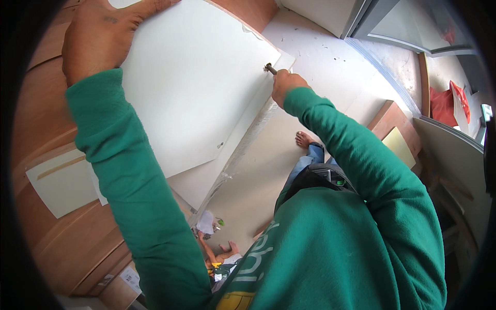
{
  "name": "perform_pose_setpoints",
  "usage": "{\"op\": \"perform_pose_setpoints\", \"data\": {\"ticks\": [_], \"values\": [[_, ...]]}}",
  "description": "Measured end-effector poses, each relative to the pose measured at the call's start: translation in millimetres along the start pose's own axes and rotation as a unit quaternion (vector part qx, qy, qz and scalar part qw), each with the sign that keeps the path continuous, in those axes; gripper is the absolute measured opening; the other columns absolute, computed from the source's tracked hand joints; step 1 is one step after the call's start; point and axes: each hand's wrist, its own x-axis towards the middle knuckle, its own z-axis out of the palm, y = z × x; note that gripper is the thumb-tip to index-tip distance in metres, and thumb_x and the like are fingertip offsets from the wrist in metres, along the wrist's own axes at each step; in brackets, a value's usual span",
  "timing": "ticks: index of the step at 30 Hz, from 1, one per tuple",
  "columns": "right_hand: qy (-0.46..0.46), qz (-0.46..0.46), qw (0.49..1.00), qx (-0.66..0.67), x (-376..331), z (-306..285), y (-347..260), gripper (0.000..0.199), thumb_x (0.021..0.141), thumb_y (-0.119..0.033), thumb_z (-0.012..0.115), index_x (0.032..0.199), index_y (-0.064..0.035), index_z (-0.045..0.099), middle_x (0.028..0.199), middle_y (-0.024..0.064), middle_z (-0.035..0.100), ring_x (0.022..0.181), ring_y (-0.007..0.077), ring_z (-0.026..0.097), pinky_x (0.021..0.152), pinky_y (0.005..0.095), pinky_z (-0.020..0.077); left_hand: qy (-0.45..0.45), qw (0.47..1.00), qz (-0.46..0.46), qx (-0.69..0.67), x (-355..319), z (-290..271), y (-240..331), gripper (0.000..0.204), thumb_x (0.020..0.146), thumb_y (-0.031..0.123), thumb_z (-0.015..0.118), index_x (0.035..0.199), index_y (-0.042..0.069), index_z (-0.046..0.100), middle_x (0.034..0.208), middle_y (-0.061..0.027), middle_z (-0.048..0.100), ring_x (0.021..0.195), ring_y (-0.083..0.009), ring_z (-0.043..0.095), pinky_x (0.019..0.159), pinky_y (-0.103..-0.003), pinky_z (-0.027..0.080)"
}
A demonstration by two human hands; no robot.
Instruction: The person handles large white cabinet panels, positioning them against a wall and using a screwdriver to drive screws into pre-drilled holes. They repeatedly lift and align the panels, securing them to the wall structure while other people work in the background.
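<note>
A large white panel [191,88] fills the upper middle, tilted, with chipped spots along its far edge. My left hand [101,39] rests at the panel's upper left edge, thumb stretched along it; its other fingers run past the picture's top. At the panel's right corner my right hand [289,85] is closed round a slim, dark tool like a screwdriver [272,70]. The tool's tip meets a small dark hole or fitting close to the edge. A second small fitting [220,145] shows farther down the same edge.
Another person [222,261] sits on the floor below the panel, beside a clear plastic bag [205,222]. Brown wooden boards [77,227] line the left side, with a pale board [64,181] on them. At right are a glass sliding door [413,31] and a red bag [447,106].
</note>
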Motion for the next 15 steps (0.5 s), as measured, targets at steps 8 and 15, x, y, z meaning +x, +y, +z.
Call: {"op": "perform_pose_setpoints", "data": {"ticks": [8,15], "values": [[0.018,-0.051,0.991,-0.123,-2,-17,16,0.021,0.099,-0.014,0.047,0.110,0.0011,0.057,0.103,0.0245,0.071,0.095,0.0402,0.072,0.078,0.0485,0.0583,0.027,0.998,0.043,0.046,-5,10,-7,0.079,0.067,0.032,0.093,0.123,-0.012,0.058,0.102,-0.0251,0.070,0.099,-0.0325,0.068,0.090,-0.038,0.053],[-0.076,-0.190,0.953,-0.224,18,-3,5,0.025,0.097,-0.017,0.052,0.103,0.0013,0.068,0.103,0.0223,0.072,0.097,0.0354,0.072,0.085,0.0407,0.0575,-0.004,0.998,-0.065,0.006,9,14,-5,0.084,0.068,0.035,0.092,0.128,-0.011,0.056,0.108,-0.0268,0.069,0.104,-0.0331,0.067,0.094,-0.037,0.052]]}}
